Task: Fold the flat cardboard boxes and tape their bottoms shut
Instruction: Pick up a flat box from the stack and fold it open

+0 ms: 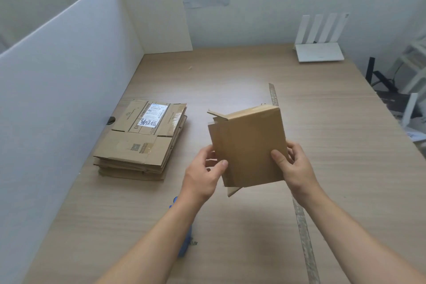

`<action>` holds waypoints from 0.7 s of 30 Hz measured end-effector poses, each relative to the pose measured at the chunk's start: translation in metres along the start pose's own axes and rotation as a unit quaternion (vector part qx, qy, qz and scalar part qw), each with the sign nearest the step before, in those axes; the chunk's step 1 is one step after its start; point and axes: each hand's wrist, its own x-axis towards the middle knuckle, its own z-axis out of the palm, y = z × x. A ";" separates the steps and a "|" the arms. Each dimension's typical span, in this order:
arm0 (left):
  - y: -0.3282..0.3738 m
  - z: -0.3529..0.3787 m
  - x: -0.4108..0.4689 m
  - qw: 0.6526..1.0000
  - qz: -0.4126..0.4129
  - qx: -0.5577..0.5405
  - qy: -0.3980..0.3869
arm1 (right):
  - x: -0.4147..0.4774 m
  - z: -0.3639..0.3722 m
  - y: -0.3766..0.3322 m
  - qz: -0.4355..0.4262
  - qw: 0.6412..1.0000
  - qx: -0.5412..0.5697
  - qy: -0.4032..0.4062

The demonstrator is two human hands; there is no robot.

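Holding one cardboard box (249,145) above table (230,71): left hand (205,175) and right hand (297,166) pinch its lower corners, thumbs in front; one flat stack (140,138) well left.

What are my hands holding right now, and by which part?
A cardboard box, lifted above the table. The left hand pinches its lower left edge and the right hand its lower right edge, with both thumbs on the near face.
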 end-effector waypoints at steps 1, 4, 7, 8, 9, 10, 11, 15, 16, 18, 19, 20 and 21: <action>0.002 0.002 -0.002 1.000 0.007 -0.007 0.002 | 0.001 0.000 0.002 -0.004 1.000 -0.005 0.013; 0.006 0.011 -0.010 0.999 0.025 -0.023 -0.033 | 0.002 0.001 0.009 -0.012 0.998 -0.041 0.044; 0.007 0.023 -0.018 0.992 0.053 0.004 -0.118 | 0.004 0.003 0.014 -0.014 0.995 -0.078 0.061; 0.006 0.027 -0.019 0.990 0.054 0.013 -0.131 | 0.003 0.003 0.013 -0.015 0.993 -0.100 0.069; 0.003 0.028 -0.019 0.990 0.043 0.016 -0.135 | 0.003 0.003 0.010 -0.022 0.988 -0.132 0.077; 0.001 0.028 -0.019 0.991 0.020 0.008 -0.132 | 0.002 0.001 0.007 -0.032 0.981 -0.172 0.082; -0.003 0.027 -0.018 0.992 -0.010 0.001 -0.126 | 0.001 -0.001 0.005 -0.046 0.972 -0.215 0.084; -0.030 0.023 -0.027 0.980 -0.107 0.068 -0.155 | 0.003 -0.003 0.002 -0.139 0.917 -0.373 0.028; -0.036 0.022 -0.032 0.972 -0.115 0.105 -0.177 | 0.005 -0.002 0.005 -0.151 0.901 -0.407 0.004; -0.050 0.020 -0.042 0.948 -0.105 0.199 -0.226 | 0.006 0.004 0.010 -0.161 0.866 -0.471 -0.049; -0.058 0.019 -0.045 0.929 -0.098 0.254 -0.251 | 0.005 0.009 0.011 -0.162 0.846 -0.502 -0.077; -0.067 0.018 -0.047 0.907 -0.092 0.308 -0.272 | 0.004 0.014 0.014 -0.160 0.828 -0.528 -0.105; -0.071 0.017 -0.049 0.883 -0.096 0.359 -0.287 | 0.002 0.018 0.016 -0.153 0.813 -0.547 -0.128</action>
